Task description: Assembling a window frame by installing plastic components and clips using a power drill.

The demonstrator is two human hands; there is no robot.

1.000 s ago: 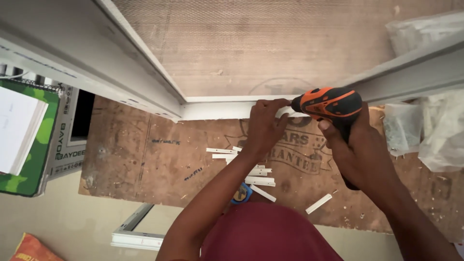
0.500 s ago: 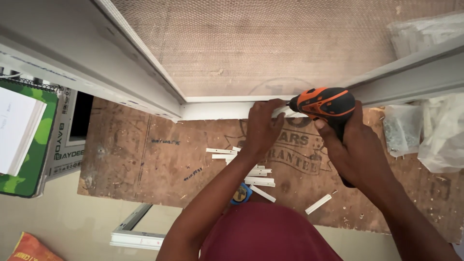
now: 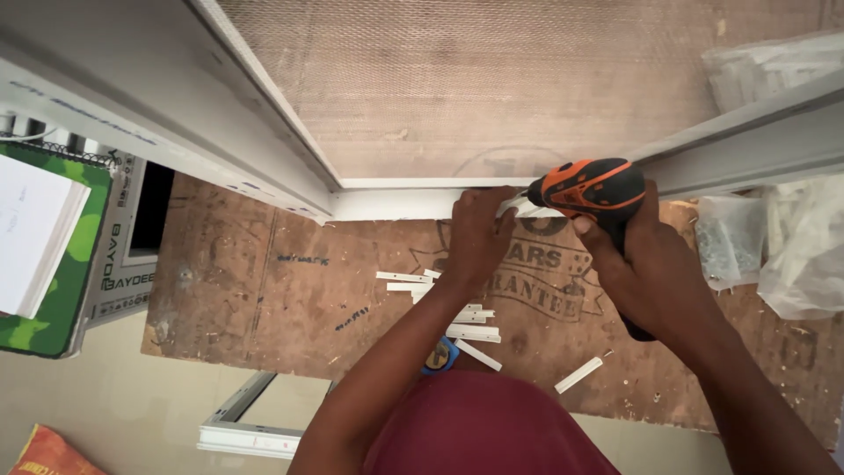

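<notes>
Since half a second ago the drill (image 3: 593,189) has slid slightly left along the white frame (image 3: 422,200), and the left hand (image 3: 479,230) has stayed put at the rail; the shift is small.

The step in hand looks like driving a fastener into the frame's lower rail, close to its corner joint. The right hand (image 3: 646,273) is wrapped around the drill's grip, fingers curled tight about the handle, with the orange and black body lying sideways and its nose pointing left at the rail. The left hand sits just left of the drill's nose, fingers bent and pressed together on the rail's edge; whether they pinch a screw cannot be told. The nose nearly touches those fingertips.

Next, judging from this, the bit needs to stay square to the rail while the left fingers keep clear.

Below the frame, short white strips (image 3: 470,327) lie scattered on the brown board (image 3: 264,299).
</notes>
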